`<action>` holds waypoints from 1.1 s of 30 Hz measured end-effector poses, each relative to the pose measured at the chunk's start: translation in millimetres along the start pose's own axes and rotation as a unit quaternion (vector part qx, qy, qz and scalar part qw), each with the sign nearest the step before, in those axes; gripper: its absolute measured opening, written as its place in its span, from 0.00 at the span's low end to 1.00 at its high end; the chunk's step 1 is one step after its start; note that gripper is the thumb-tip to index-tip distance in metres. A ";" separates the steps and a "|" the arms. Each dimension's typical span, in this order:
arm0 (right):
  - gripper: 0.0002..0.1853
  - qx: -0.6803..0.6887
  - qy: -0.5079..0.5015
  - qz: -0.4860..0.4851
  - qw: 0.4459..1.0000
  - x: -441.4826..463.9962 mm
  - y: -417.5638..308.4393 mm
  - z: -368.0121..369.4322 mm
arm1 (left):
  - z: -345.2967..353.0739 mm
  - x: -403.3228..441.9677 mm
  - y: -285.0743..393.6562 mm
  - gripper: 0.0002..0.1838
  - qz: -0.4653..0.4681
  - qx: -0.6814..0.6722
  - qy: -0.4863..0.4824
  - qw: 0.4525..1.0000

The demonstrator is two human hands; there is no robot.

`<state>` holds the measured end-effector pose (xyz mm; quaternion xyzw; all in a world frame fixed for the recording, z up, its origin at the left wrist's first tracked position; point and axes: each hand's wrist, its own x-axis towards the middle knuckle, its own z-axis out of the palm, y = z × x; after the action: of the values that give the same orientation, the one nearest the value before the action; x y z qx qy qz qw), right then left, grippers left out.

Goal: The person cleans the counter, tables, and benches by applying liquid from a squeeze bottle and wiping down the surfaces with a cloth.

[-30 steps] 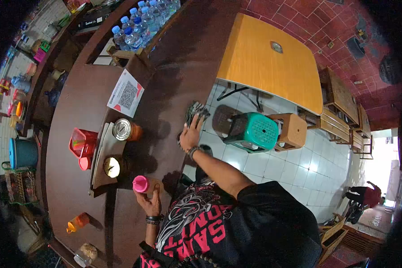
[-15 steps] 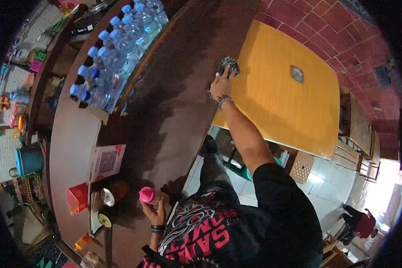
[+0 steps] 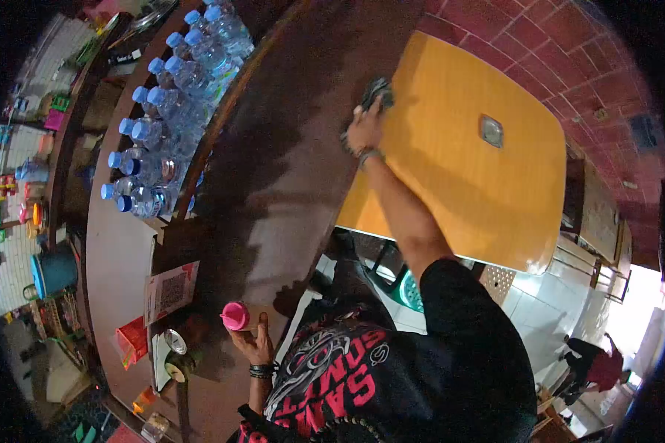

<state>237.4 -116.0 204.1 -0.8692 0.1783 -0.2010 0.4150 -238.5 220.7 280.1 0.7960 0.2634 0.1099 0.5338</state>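
My right hand (image 3: 366, 131) reaches far along the dark brown counter (image 3: 303, 140) and is closed on a dark, crumpled cloth (image 3: 377, 94). The cloth lies at the counter's edge, beside the yellow wooden table (image 3: 465, 170). Close to my body, my left hand (image 3: 256, 345) is wrapped round a container with a pink lid (image 3: 236, 316). Its lid faces up toward me, while the fingers and lid hide most of its body.
Several water bottles (image 3: 177, 111) with blue caps stand along the raised ledge. A QR code card (image 3: 171, 292), a red box (image 3: 131, 341) and a can (image 3: 175, 341) are near my left hand. A metal ashtray (image 3: 491, 131) sits on the yellow table. Another person (image 3: 595, 365) is far right.
The view has shifted slightly. My right hand still holds the cloth at the counter's edge. In my left hand, the pink lid now shows more from above.
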 end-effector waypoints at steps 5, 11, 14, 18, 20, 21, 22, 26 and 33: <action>0.41 -0.075 -0.078 0.021 0.994 -212.1 -46.9 -33.6 | 29.3 41.7 3.2 0.48 0.081 -0.079 -0.024 0.993; 0.42 -0.016 -0.037 -0.023 0.999 -275.8 -26.8 -14.1 | 110.3 124.2 45.9 0.42 0.155 -0.017 -0.092 0.983; 0.40 0.006 -0.038 -0.004 0.999 -197.5 -16.4 -5.0 | 169.4 169.0 80.0 0.43 0.234 -0.049 -0.082 0.968; 0.40 -0.158 -0.130 -0.021 0.979 -50.3 -3.8 -12.0 | 249.3 226.8 96.8 0.50 0.158 -0.080 -0.145 0.974; 0.41 -0.102 -0.076 -0.002 0.992 22.8 15.5 7.5 | 295.0 251.7 103.6 0.52 0.154 -0.098 -0.097 0.978; 0.42 -0.107 -0.058 -0.010 0.992 54.5 22.6 11.8 | 310.5 261.4 105.5 0.52 0.152 -0.093 -0.096 0.979; 0.42 -0.113 -0.043 -0.017 0.992 84.7 30.5 16.3 | 324.4 269.8 107.0 0.52 0.203 -0.051 -0.073 0.975; 0.43 -0.061 -0.041 -0.004 0.997 198.4 56.7 36.8 | 364.3 295.6 82.9 0.48 0.217 0.001 -0.030 0.976; 0.39 -0.104 -0.114 0.056 0.986 363.5 42.8 3.8 | 304.7 332.6 -142.7 0.45 -0.151 -0.602 0.036 0.783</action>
<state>544.2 -312.2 241.2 -0.9136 0.1977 -0.0575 0.3506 135.9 199.4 -8.5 0.2587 0.2798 0.1921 0.9044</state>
